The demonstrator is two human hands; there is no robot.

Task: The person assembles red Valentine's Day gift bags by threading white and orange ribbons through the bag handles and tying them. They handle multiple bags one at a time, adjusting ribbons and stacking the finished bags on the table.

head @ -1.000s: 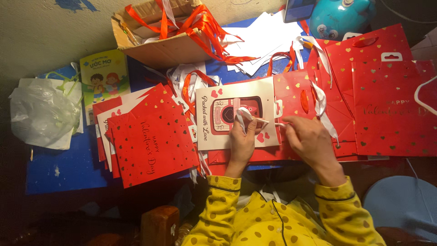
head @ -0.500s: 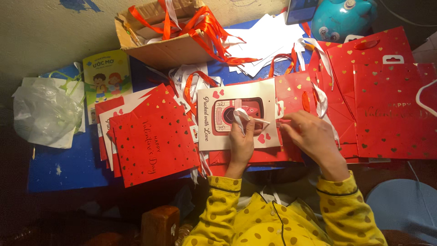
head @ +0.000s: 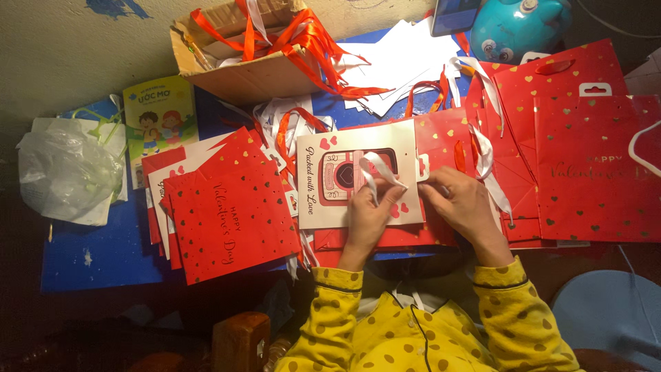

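Blue worktop, dim light, crowded with red paper. Cream flat gift bag with a pink printed picture lies at centre on top of flat red bags. Left hand rests on the cream bag's lower right part, fingers pinching a white ribbon loop that arches over the picture. Right hand just beside it at the bag's right edge, fingers curled together on the ribbon's end; exact grip cannot be told. Stack of red gold-heart gift bags lies to the left, larger red bags to the right. Cardboard box of orange-red ribbons stands behind, near a clear plastic bag far left.
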